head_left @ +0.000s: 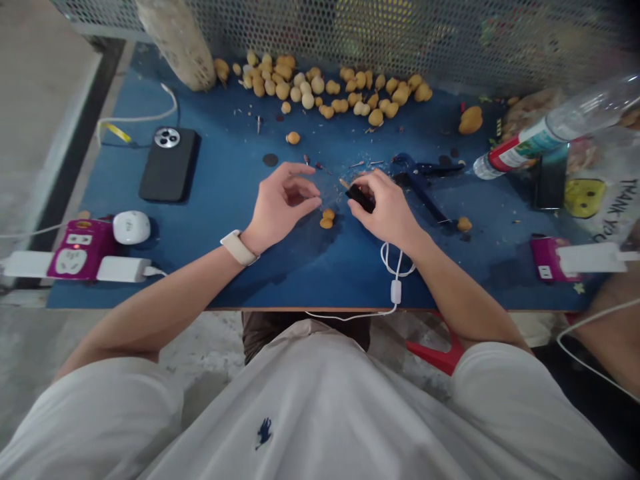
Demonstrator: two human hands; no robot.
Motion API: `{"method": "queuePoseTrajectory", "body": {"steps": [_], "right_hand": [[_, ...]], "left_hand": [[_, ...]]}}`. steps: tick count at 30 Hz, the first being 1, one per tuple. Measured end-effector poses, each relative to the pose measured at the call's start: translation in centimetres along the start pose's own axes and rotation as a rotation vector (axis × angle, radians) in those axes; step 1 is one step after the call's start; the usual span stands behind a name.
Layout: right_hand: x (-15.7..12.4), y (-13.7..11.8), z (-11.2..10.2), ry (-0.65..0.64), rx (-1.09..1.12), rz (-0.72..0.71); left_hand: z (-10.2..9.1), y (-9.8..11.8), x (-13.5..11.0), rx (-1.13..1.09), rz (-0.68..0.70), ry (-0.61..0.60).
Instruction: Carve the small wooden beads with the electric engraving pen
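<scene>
My right hand (383, 207) is shut on a small black handheld tool (360, 198), and a thin white cable (395, 291) with an inline switch runs from that hand over the table's front edge. A small tan bead or nut (344, 183) shows just beyond the tool's tip. My left hand (285, 203) hovers beside it with curled, parted fingers and nothing visible in them. Between my hands, two tan nuts (327, 219) lie on the blue tabletop (225, 167).
Many tan nuts (305, 90) lie along the back by a perforated metal screen (400, 33). A black phone (169, 164) and a pink power strip (80, 249) are on the left. Black pliers (420, 180), a plastic bottle (555, 130) and a second pink power strip (547, 259) are on the right.
</scene>
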State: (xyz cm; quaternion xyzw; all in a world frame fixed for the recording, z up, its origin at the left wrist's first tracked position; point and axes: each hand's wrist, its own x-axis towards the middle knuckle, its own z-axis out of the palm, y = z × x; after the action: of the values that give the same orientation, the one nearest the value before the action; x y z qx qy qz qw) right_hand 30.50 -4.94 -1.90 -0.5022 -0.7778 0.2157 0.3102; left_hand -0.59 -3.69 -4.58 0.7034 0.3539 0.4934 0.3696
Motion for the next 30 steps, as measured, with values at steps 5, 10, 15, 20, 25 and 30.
{"method": "queuePoseTrajectory", "body": {"steps": [5,10,15,20,25,30], "right_hand": [[-1.3,-1.6,0.9,-0.076,0.153,-0.056],[-1.9,-1.2,1.7,-0.164,0.201,-0.038],[-2.0,-1.5,1.6,-0.164,0.193,-0.012],[-2.1,-1.8,1.6,-0.182,0.197,-0.050],[-2.1,-1.8,1.7,-0.179,0.192,-0.057],[-2.0,-1.5,1.6,-0.175,0.197,-0.040]], "left_hand": [[-0.6,-1.0,0.6,-0.117,-0.027,0.128],[-0.1,-0.8,0.2,-0.160,-0.044,0.106],[-0.1,0.6,0.0,-0.144,-0.063,0.086],[-0.4,1.4,-0.2,-0.140,-0.013,0.070],[-0.5,1.2,-0.3,-0.129,0.018,0.076],[-0.6,1.2,-0.4,-0.096,-0.014,0.071]]}}
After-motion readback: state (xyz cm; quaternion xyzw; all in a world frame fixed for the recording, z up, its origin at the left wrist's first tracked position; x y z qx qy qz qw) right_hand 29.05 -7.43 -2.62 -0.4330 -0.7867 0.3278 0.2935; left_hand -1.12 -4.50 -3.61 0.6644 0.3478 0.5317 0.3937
